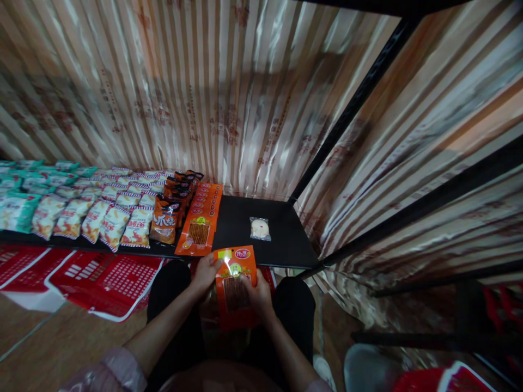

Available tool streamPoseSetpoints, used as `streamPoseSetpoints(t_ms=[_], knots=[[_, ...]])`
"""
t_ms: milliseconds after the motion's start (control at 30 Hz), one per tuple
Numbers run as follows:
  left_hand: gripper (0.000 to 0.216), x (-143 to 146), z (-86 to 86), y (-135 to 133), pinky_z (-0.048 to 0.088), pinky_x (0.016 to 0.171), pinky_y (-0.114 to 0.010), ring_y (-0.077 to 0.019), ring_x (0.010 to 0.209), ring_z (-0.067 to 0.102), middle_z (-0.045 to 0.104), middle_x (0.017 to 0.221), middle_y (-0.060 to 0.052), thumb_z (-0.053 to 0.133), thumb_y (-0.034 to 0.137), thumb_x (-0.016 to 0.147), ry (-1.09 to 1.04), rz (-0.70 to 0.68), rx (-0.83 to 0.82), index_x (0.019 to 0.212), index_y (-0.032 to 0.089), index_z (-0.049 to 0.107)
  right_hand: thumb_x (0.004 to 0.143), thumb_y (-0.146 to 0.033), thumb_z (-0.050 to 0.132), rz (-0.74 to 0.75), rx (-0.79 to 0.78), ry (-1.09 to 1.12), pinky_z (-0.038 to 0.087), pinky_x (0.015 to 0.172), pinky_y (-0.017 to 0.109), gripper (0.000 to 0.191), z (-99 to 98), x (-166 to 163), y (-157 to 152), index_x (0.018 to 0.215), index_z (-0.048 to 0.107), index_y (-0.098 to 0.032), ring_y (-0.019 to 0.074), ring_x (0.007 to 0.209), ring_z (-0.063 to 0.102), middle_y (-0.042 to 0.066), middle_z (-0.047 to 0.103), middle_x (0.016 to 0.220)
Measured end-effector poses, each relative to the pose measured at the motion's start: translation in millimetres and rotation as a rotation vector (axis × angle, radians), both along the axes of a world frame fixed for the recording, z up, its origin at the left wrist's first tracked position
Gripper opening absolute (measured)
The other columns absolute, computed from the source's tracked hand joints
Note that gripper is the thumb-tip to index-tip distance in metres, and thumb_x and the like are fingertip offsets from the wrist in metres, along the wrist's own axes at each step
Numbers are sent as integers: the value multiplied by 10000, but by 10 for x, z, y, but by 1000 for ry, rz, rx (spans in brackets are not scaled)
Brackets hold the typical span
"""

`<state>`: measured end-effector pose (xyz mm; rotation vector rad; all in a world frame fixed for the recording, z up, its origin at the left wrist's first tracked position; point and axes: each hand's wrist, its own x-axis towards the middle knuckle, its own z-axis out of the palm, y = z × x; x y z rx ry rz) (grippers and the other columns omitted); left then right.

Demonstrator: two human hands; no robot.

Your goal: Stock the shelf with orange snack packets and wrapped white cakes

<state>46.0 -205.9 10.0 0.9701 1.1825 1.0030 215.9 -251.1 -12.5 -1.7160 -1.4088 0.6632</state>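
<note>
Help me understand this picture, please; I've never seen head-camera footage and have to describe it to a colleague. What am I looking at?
There is no machine here: a person is working with two bare hands. The single picture comes from a camera worn on that person's head, looking forward and down, so the forearms enter from the bottom.

The left hand and right hand together hold an orange packet in front of a black shelf. On the shelf, from left to right, are teal bags, white bags, black-and-orange bags, flat orange packets and a round white item in a clear wrapper. Red baskets sit lower down, at left.
</note>
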Motion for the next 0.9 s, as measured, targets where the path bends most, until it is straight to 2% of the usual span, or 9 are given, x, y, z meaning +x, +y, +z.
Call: streamPoseSetpoints(t_ms=[133,267,433,700,900], knots=[[276,70,-125,31,474,648,-263,-162,694,625,672,737,-28,571,363,689,-24,21,27,844,135,579,692,-476,550,-47,25,92,453,619,264,299,-35,-4,9,767,595,-190,180,692,596,36,653,706],[250,175,-211,6,474,645,-255,-169,739,625,677,770,-40,563,338,692,35,49,-1,844,140,578,703,-477,541,-74,15,241,465,619,273,323,-89,-11,14,816,582,-177,180,690,603,47,663,757],[205,299,-215,-60,473,661,-242,-166,801,618,678,854,-60,544,284,702,88,106,-9,839,136,580,705,-470,547,-110,-30,344,463,578,262,325,-109,-6,8,829,550,-169,172,645,595,44,657,743],[159,345,-291,-94,461,653,-236,-155,768,613,676,833,-45,489,301,750,220,93,-5,793,170,568,703,-496,548,-152,-16,424,466,565,265,343,-116,-32,19,825,538,-175,174,635,590,37,644,717],[151,367,-233,-161,460,634,-237,-151,725,607,671,829,-47,462,268,759,189,76,-37,797,165,566,702,-491,548,-205,4,409,465,608,278,373,-145,-41,73,883,562,-165,174,654,594,39,653,751]])
